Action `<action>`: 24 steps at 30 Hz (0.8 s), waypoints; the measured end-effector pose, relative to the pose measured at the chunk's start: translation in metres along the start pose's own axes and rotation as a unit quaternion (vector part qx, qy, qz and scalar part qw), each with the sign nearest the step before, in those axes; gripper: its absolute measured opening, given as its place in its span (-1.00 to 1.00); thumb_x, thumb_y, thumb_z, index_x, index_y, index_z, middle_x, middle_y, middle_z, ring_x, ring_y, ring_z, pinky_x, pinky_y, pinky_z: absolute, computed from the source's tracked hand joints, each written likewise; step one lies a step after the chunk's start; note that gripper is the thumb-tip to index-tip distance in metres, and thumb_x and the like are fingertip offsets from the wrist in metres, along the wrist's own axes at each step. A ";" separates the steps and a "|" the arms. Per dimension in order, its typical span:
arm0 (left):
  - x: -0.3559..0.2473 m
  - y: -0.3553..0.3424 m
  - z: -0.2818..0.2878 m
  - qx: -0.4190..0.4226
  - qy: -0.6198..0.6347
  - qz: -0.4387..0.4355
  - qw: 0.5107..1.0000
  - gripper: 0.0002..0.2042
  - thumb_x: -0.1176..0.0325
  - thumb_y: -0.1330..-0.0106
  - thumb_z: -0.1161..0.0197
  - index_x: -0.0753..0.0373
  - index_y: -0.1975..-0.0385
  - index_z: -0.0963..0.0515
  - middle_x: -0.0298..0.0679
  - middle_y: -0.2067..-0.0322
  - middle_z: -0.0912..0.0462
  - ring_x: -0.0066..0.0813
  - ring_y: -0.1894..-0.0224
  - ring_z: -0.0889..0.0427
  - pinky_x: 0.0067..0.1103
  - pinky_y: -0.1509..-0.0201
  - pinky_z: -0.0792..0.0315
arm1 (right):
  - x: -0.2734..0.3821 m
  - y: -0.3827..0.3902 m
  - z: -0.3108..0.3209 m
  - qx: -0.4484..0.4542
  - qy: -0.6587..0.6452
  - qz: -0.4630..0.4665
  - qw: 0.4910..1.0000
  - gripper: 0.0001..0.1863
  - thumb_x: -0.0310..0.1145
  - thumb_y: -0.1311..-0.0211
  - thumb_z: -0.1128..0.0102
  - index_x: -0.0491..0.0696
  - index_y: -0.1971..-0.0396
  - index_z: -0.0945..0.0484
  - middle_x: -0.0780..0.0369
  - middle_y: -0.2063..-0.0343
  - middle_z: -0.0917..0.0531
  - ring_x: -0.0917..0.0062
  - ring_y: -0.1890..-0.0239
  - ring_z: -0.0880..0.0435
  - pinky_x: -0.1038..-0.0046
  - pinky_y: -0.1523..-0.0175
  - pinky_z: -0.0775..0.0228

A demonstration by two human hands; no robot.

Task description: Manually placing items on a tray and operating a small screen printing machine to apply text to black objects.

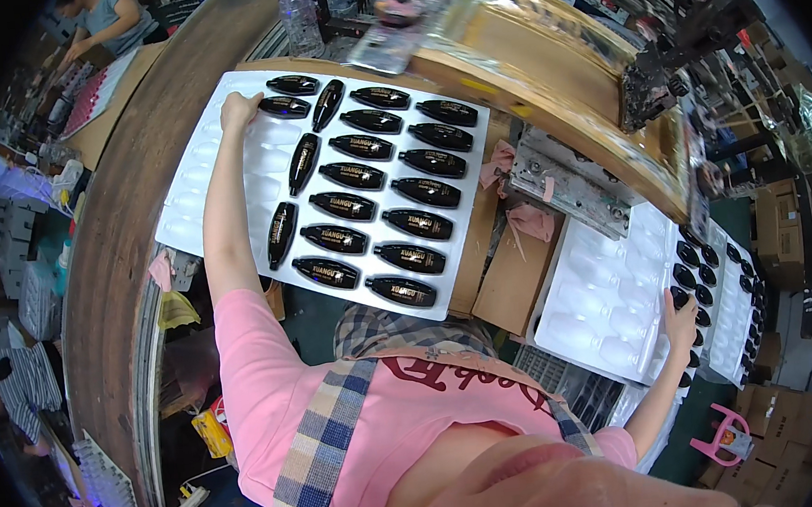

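Note:
A white moulded tray lies tilted in front of me, with rows of glossy black oval pieces bearing gold print. At its far left part, my left hand has its fingers closed at the end of one black piece. Bare hollows show in the tray beside that arm. Far to the right, my right hand grips another black piece at the edge of a second white tray, whose hollows hold nothing near the hand. My palm partly hides the right-hand piece.
A wooden-framed printing screen on a machine stands beyond the trays, above a metal fixture. More black pieces sit on trays at the right. A red-capped plastic jar stands at the back. A co-worker sits far left; a pink stool is lower right.

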State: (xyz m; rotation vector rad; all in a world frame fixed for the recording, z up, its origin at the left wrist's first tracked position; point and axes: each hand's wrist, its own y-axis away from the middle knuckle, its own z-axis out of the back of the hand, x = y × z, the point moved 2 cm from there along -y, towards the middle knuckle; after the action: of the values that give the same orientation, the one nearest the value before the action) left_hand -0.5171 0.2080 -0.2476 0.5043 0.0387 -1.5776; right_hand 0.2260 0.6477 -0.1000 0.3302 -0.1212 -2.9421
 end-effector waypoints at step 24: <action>-0.314 0.238 -0.044 0.300 0.507 -0.410 0.696 -0.79 0.35 -0.15 -0.09 0.31 0.27 -0.48 -0.26 0.40 -0.54 -0.53 0.31 -0.46 -0.63 0.22 -0.34 | 0.227 0.042 0.093 -0.017 -0.498 0.385 0.777 -0.54 -0.28 0.11 -0.30 -0.22 0.21 -0.41 0.20 0.32 -0.53 0.55 0.28 -0.47 0.55 0.15 -0.28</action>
State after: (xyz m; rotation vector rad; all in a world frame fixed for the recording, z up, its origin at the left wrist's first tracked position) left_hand -0.2814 0.4975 -0.1145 2.0835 0.6947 -1.9349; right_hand -0.0056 0.5701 -0.0531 -1.0560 -0.2542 -1.9704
